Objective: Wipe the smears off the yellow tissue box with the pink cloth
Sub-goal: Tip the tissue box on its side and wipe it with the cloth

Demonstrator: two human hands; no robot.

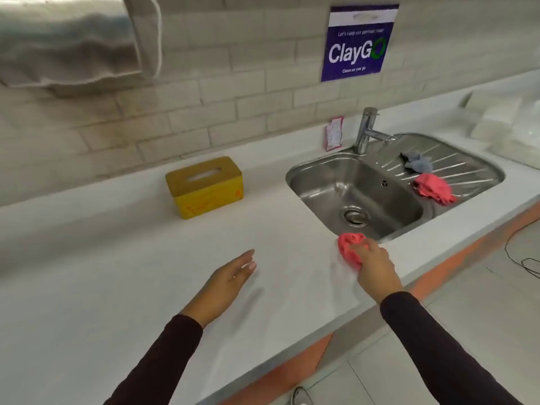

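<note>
1. Pink cloth (349, 249) is bunched in the right hand (375, 266), near the front edge of the counter (117, 258) just beside the front corner of the sink (350, 182). The yellow tissue box (206, 187) stands well apart from it, toward the back edge of the counter, near the tiled wall.
2. Risk, as I judge it: the box looks light, so a wipe with nothing bracing it could push it along the counter or tip it rather than lift the smears.
3. Orange-red marks show on the box's front and right faces; the blur makes their extent hard to tell, so a quick pass could miss some or spread them.
4. A second pink cloth (434, 188) lies on the drainboard beside a grey rag (416, 163); confusing them seems unlikely, since one is already in hand.
5. Right hand: fingers curled closed around the cloth, pressing it on or just above the counter; contact is unclear.
6. Left hand (226, 283): flat and wide open, fingers extended toward the box, holding nothing, hovering over the counter's middle.
</note>
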